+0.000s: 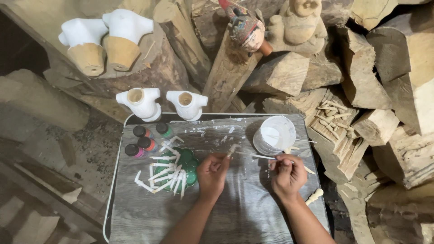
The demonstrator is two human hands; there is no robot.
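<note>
- The left hand (212,174) pinches a small white-painted wooden stick (232,149) by its lower end, fingers closed narrowly round it, so the coated upper part points away from the fingertips and stays free of the skin.
- The right hand (286,175) grips a thin brush (260,157) with fingers bunched tight on the handle; the brush lies nearly level, its tip reaching left towards the stick, apparently so paint can be laid on while the stick is turned.
- Just beyond the right fingers stands a clear plastic cup of white paint (274,134), close enough for dipping.
- To the left of the left fingers, a green tray (191,168) carries a fan of finished white sticks (165,176), propped so that their wet parts seem not to touch the table.
- Further left of that sit small paint bottles (145,138) with dark caps.
- Beyond both hands, at the far edge of the grey wood-grain table (239,217), two white-painted torso-shaped figures (162,104) stand upright; two more (106,38) rest on a log behind.
- Near the right wrist lies an unpainted wooden peg (314,196), and to the right of the cup a heap of bare pegs (332,115) waits on split logs.
</note>
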